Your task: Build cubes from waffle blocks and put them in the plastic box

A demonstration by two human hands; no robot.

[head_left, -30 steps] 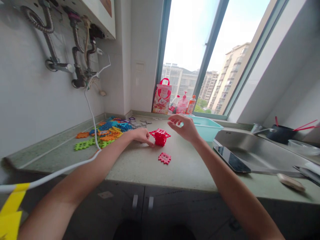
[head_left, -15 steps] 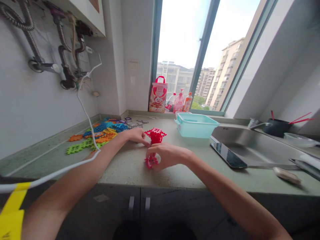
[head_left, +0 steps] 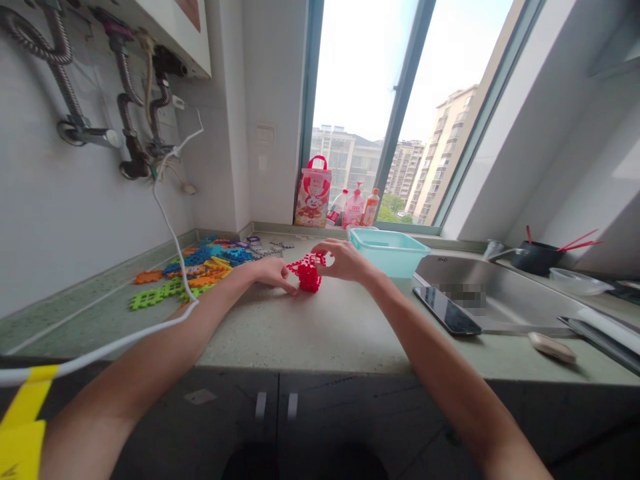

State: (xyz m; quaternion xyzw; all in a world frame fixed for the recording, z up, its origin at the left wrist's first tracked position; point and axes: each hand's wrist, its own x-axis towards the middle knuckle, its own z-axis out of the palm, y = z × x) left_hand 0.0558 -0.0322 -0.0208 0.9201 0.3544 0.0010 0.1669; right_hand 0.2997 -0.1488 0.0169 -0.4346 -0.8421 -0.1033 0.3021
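A small structure of red openwork interlocking pieces (head_left: 310,279) stands on the counter in front of me. My left hand (head_left: 273,272) is at its left side, fingers curled against it and one finger pointing down near its base. My right hand (head_left: 345,259) comes from the right, thumb and fingers pinched around a red interlocking piece (head_left: 319,258) at the structure's top. Whether that piece is joined to the rest I cannot tell. To the left lies a pile of similar flat pieces in blue, orange, yellow and green (head_left: 200,268).
A turquoise plastic tub (head_left: 390,253) stands behind my right hand, beside the steel sink (head_left: 500,327). A dark phone (head_left: 447,311) lies at the sink's edge, with a soap-like bar (head_left: 552,347) farther right. A white cable (head_left: 170,222) hangs over my left forearm.
My right hand has moved away from me and up, bringing the red piece from the front of the counter to the structure's top. My left hand stays nearly in place.
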